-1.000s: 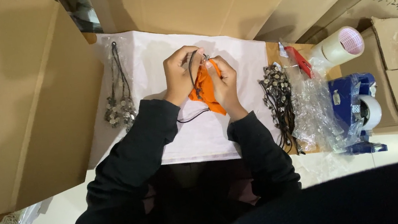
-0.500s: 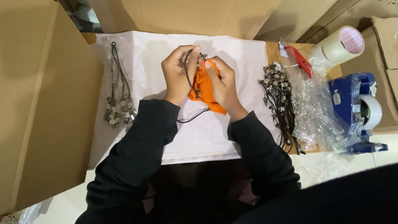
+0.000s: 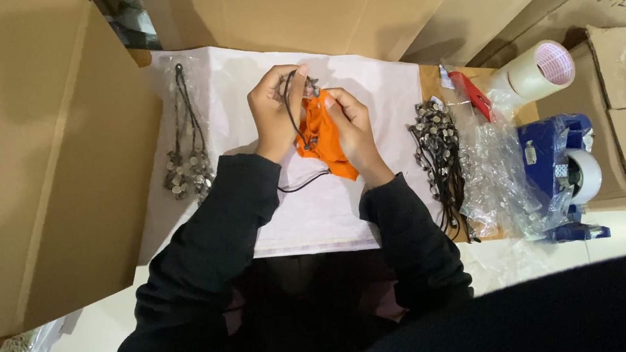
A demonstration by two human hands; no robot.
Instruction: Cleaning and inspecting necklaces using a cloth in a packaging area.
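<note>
Fingers (image 3: pixel 294 83) pinching black cord (image 3: pixel 290 107), orange pouch (image 3: pixel 322 139)

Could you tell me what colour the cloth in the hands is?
The cloth is orange; head view.

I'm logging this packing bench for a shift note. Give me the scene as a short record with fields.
left hand: grips a black cord with a small metal pendant
right hand: holds an orange pouch
surface: white sheet
left of hands: bagged pendants on cords
right of hands: pile of loose pendants, clear bags, blue tape dispenser, tape roll
</note>
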